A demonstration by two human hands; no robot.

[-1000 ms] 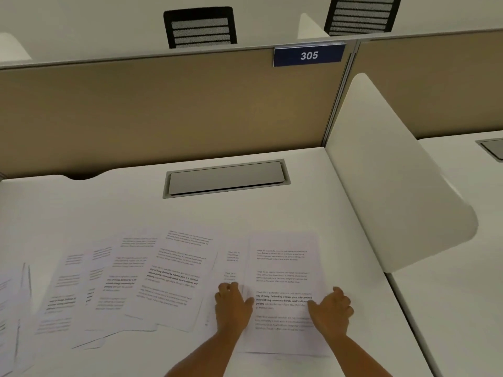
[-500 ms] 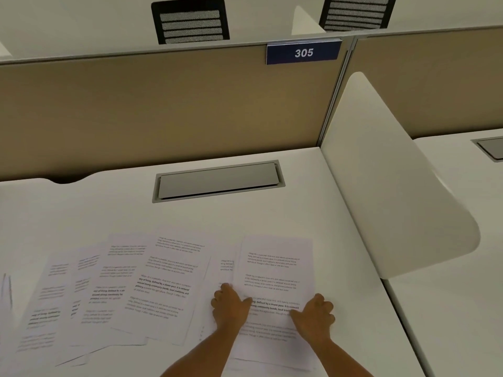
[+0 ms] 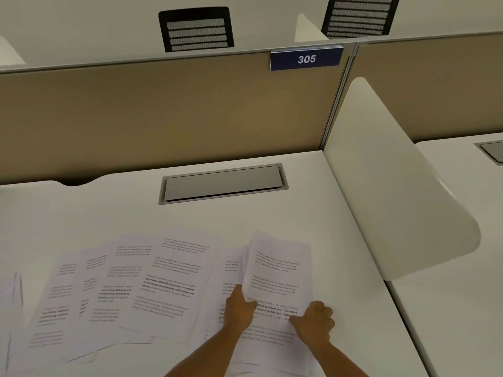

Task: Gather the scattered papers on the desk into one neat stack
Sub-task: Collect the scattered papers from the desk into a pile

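- Nearest the viewer, two bare forearms reach forward over a white desk (image 3: 272, 213) toward a sheet of printed paper.
- The left hand (image 3: 239, 308) pinches the left edge of the top sheet (image 3: 277, 273), thumb above and fingers apparently underneath, so it is clamped on the paper.
- The right hand (image 3: 315, 319) is curled over the same sheet's right edge, lower down; it seems to grip the paper too, though its fingertips are hidden.
- The two hands are apart, one on each side of the top sheet, whose far end curls upward off the desk.
- More pages lie under the top sheet, their edges showing just to its left and below it.
- Left of the top sheet, a fan of overlapping printed papers (image 3: 130, 287) lies flat and skewed, still ungathered.
- Further left, at the frame's edge, more sheets (image 3: 11, 300) are partly cut off.
- Risk, as a judgement: lifting by the side edges could crease the sheet, or drag and skew the pages beneath it.
- Risk: sliding it left could push the fanned papers further out of line.
- Beyond the top sheet, a grey cable hatch (image 3: 223, 183) is set into the desk.
- Right of the top sheet stands a white side divider (image 3: 394, 191).
- Farthest, a tan partition (image 3: 163, 110) carries a blue sign reading 305 (image 3: 306, 59).
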